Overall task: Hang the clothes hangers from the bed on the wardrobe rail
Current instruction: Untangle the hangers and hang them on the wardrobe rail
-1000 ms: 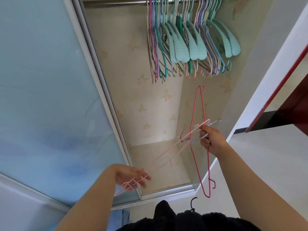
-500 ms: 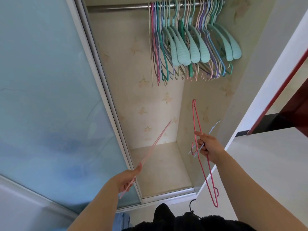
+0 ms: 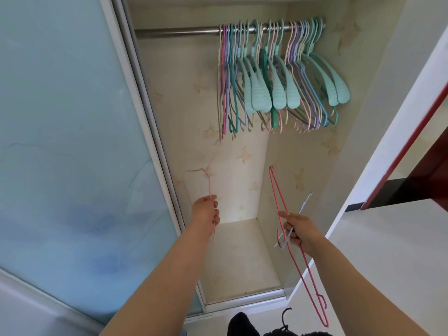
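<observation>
Your left hand (image 3: pixel 206 210) grips a pale pink hanger (image 3: pixel 209 183) raised toward the rail (image 3: pixel 177 33) (blurred, well below it), while your right hand (image 3: pixel 300 232) clutches a red hanger (image 3: pixel 299 260) and a grey hanger (image 3: pixel 304 203) beneath the hung hangers (image 3: pixel 278 76).

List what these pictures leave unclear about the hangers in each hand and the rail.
- Pale pink hanger in the left hand, head view: motion blur smears its upper part, so its hook cannot be made out.
- Grey hanger in the right hand, beside the red hanger: mostly hidden by the fingers.
- Rail: its right stretch is covered by hung hangers, too crowded to count.
</observation>
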